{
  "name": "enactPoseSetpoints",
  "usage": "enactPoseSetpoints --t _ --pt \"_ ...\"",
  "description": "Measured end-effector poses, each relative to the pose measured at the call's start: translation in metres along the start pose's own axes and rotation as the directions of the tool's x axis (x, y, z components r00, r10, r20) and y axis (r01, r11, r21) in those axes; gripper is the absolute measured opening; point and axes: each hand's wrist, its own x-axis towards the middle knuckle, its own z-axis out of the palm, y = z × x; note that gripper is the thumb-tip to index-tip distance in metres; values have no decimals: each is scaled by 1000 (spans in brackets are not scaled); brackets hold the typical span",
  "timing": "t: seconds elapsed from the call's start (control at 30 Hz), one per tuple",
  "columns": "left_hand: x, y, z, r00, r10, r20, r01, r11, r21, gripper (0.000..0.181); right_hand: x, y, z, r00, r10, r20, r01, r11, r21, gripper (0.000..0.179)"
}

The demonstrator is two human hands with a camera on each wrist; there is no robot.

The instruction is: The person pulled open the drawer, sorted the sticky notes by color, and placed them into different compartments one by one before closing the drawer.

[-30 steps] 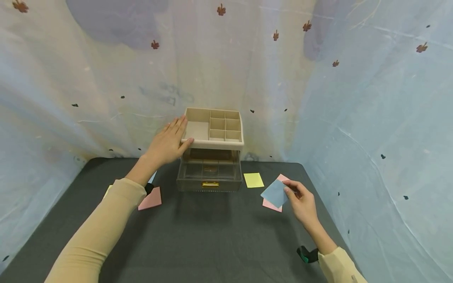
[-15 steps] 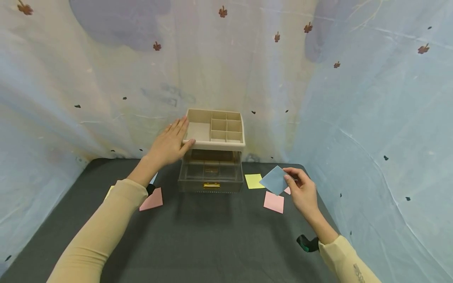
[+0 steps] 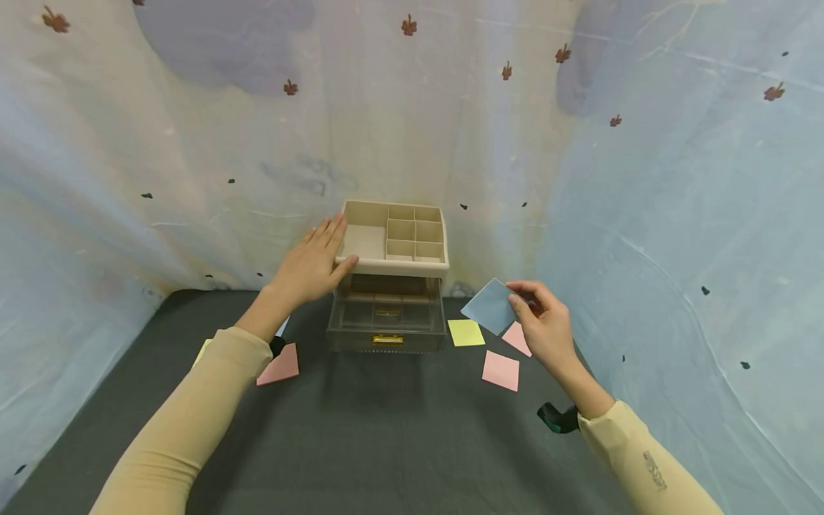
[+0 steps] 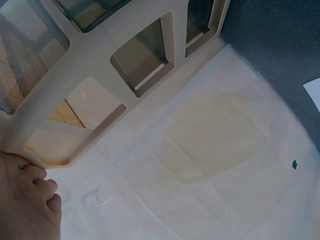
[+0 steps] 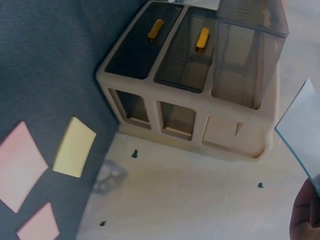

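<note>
A cream storage box point(image 3: 393, 267) with smoky see-through drawers stands at the back middle of the table. Its top drawer point(image 3: 387, 340), with a gold handle, is pulled out towards me. My left hand point(image 3: 309, 266) rests flat against the left side of the box's top tray, fingers straight and thumb over the front rim. Between thumb and fingers, my right hand point(image 3: 543, 318) pinches a blue sticky note pad point(image 3: 492, 307) by its corner, in the air right of the box. The left wrist view shows the left fingers point(image 4: 40, 182) at the box's side.
Right of the box lie a yellow sticky note pad point(image 3: 466, 332) and two pink ones, the nearer pink pad point(image 3: 501, 370) in front. Another pink pad point(image 3: 280, 365) lies by the left forearm, which partly hides a yellow and a blue one. A patterned curtain point(image 3: 399, 129) hangs behind.
My right hand has lifted the blue sticky note pad up and slightly left, off the pink pads, both of which now show. The left hand has stayed on the box.
</note>
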Motion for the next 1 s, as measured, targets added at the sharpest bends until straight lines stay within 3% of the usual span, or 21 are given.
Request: enactPoseSetpoints --t 0.3,0.43,0.7,1.0 --pt "0 1 0 1000 -8 14 8 1000 3 86 18 -43 15 997 -33 65 34 999 -15 20" --pt "1 0 0 1000 -10 16 10 1000 -2 86 28 -27 23 993 -67 95 67 998 3 22" --pt "0 0 0 1000 -7 17 7 1000 -3 86 41 -35 40 980 -108 170 100 993 56 21" --pt "1 -1 1 1000 -4 11 4 1000 10 86 47 -43 61 960 -140 244 131 990 52 21"
